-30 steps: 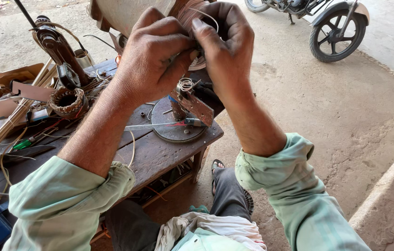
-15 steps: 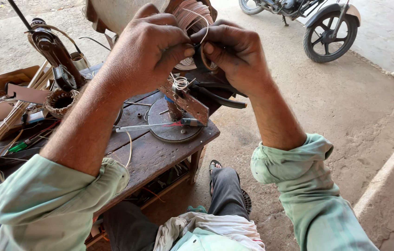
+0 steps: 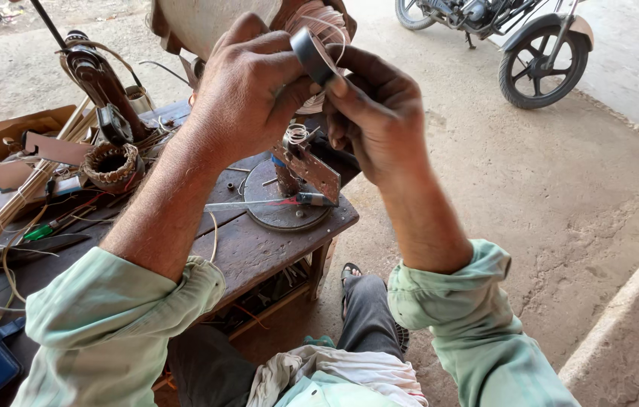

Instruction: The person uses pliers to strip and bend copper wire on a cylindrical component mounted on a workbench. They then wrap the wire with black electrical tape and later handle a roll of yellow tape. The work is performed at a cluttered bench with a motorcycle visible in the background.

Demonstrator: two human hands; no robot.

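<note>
Both hands are raised above the dark, worn wooden workbench (image 3: 259, 249), working together on a small dark ring-shaped roll, apparently tape (image 3: 313, 54). The left hand (image 3: 248, 94) is closed around the roll from the left, thumb and forefinger pinching its lower edge; the right hand (image 3: 376, 120) grips it from the right, fingertips pressed on its rim. A thin pale copper-coloured wire strand (image 3: 334, 34) loops over the roll towards the reddish wire coil (image 3: 319, 19) behind. In my judgement the step is best done by keeping the roll steady in one hand, drawing with the other, and keeping the strand clear of the pinch. The roll sits between the two hands, touching both, at their upper fingertips and well above the bench. Directly below stands a round rusty metal base plate with an upright bracket (image 3: 289, 200); a small brown wound coil (image 3: 112, 164) lies to the left. A parked motorcycle (image 3: 515, 38) stands well apart.
</note>
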